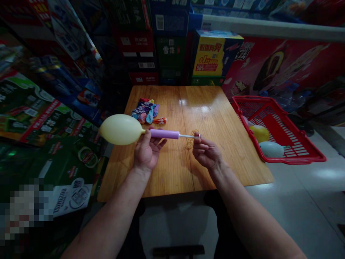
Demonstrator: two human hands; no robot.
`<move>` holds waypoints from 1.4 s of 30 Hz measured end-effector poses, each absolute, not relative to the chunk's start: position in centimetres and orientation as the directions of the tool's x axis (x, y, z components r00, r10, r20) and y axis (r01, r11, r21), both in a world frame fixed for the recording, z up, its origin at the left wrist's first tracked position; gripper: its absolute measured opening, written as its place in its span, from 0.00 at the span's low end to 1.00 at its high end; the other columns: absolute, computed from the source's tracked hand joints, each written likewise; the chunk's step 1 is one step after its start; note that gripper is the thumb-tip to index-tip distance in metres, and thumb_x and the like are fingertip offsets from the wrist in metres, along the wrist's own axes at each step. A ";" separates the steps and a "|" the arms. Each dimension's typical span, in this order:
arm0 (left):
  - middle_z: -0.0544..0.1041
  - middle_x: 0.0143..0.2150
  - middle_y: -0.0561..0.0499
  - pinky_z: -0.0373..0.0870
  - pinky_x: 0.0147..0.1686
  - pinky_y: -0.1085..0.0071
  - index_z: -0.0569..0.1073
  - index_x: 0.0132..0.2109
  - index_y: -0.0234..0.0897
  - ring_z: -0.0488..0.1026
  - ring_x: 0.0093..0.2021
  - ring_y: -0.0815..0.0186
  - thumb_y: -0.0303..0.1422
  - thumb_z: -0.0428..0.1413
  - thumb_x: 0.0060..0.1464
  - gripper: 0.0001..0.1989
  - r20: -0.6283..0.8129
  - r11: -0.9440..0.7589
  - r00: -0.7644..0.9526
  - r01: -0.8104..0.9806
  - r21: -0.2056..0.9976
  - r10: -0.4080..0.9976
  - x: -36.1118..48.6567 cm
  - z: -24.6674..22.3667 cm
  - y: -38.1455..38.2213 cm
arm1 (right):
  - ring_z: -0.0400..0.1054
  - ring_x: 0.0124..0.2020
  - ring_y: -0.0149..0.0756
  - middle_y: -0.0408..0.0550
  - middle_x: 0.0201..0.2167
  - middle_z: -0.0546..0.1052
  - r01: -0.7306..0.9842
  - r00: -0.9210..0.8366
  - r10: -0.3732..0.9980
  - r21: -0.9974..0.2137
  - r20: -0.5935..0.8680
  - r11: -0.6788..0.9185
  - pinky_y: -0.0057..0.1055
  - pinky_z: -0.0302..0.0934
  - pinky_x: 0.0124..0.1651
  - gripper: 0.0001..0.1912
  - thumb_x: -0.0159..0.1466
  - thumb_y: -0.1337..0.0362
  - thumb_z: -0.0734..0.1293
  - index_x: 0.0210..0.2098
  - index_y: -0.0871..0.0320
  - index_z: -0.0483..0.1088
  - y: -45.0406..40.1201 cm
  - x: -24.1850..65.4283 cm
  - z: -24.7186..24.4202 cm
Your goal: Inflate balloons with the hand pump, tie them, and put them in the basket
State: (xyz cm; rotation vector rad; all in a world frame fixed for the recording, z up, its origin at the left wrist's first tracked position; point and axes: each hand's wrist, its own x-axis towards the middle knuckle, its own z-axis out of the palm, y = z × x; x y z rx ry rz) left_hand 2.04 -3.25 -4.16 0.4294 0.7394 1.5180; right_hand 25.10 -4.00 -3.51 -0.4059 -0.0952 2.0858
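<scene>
A pale yellow balloon (121, 129), partly inflated, sits on the left tip of a purple hand pump (165, 134). My left hand (147, 151) pinches the balloon's neck against the pump's tip, thumb on top, the other fingers behind the pump. The pump's thin rod extends to the right, and my right hand (206, 151) grips the pump's handle at its end. Behind the pump, a pile of deflated, colorful balloons (145, 109) lies on the wooden table (175, 169). Thin yellowish rubber bands (189, 144) lie on the tabletop near my right hand.
A red basket (304, 160) at the table's right side holds a yellow balloon (259, 133) and a light blue balloon (271, 149). Stacked drink cartons (172, 54) stand behind the table. More cartons (61, 169) crowd the left side.
</scene>
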 end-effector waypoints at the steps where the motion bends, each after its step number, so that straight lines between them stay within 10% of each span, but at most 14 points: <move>1: 0.81 0.50 0.45 0.74 0.48 0.58 0.75 0.50 0.43 0.78 0.51 0.57 0.42 0.61 0.58 0.15 -0.166 0.063 -0.070 -0.730 0.681 0.984 2.5 -4.2 -3.6 | 0.58 0.16 0.16 0.38 0.27 0.75 -0.810 -0.480 0.837 -0.232 -0.263 -0.538 0.13 0.57 0.22 0.07 0.71 0.72 0.60 0.43 0.59 0.70 -4.1 24.5 -3.8; 42: 0.81 0.48 0.44 0.73 0.49 0.61 0.76 0.49 0.40 0.78 0.49 0.60 0.41 0.62 0.58 0.15 -0.224 0.145 -0.002 -0.759 0.635 0.975 2.9 -5.3 -2.9 | 0.57 0.16 0.16 0.38 0.26 0.74 -0.780 -0.490 0.806 -0.244 -0.332 -0.576 0.14 0.56 0.22 0.06 0.70 0.73 0.61 0.42 0.60 0.70 -3.6 23.9 -3.7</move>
